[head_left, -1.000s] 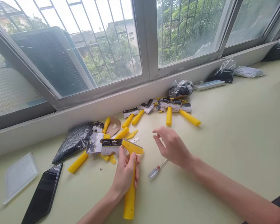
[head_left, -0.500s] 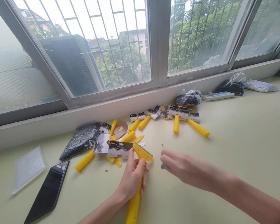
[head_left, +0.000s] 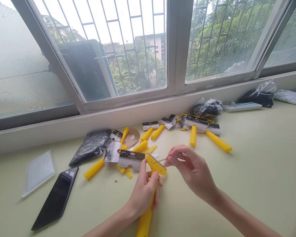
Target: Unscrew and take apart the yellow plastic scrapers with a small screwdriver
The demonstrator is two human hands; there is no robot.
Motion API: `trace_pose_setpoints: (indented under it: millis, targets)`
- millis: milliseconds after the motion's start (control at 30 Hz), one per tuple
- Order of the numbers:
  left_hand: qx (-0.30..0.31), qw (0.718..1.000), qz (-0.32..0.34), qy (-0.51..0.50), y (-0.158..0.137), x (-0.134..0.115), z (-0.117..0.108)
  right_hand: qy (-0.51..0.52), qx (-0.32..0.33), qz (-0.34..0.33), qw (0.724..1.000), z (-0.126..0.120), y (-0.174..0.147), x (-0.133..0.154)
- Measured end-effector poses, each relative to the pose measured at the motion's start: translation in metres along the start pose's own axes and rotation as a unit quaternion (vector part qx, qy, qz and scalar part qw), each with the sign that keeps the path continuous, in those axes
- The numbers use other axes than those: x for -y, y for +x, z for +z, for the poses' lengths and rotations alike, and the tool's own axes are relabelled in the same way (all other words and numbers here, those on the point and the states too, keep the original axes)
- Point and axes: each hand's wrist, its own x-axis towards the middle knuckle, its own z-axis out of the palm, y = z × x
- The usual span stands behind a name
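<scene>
A yellow scraper (head_left: pixel 146 217) with a long handle is gripped in my left hand (head_left: pixel 144 191), its wide head tilted up past my fingers. A metal blade edge runs along the head's far side. My right hand (head_left: pixel 191 166) pinches a small screwdriver (head_left: pixel 178 155), whose thin shaft points left. The shaft's tip is at the face of the scraper head, near a screw; whether it sits in the screw I cannot tell. A tiny screw (head_left: pixel 115 180) lies on the table to the left of my left hand.
Several yellow scraper handles (head_left: pixel 218 141) and printed cards (head_left: pixel 132 159) lie behind my hands. A phone (head_left: pixel 55 199), a clear plastic packet (head_left: pixel 39 171) and a black bag (head_left: pixel 91 146) are at left. Along the window wall lie more bags (head_left: pixel 207 107) and a power strip (head_left: pixel 243 106).
My right hand has lifted and turned, bringing the screwdriver's tip to the scraper head. My left hand keeps its hold on the scraper. The whole view has shifted slightly.
</scene>
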Motion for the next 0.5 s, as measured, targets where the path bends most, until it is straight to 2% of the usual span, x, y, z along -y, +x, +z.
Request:
trace_pose_setpoints:
  millis: [133,500]
  targets:
    - [0.000,1.000,-0.001,0.000,0.0003,-0.0027,0.0011,0.012,-0.018,0.004,1.000,0.0010,-0.0024,-0.0034]
    - [-0.003,1.000,-0.011,0.003,-0.0007,-0.0025,0.0015,0.037,-0.011,0.003,0.999,0.0020,-0.0023,-0.0028]
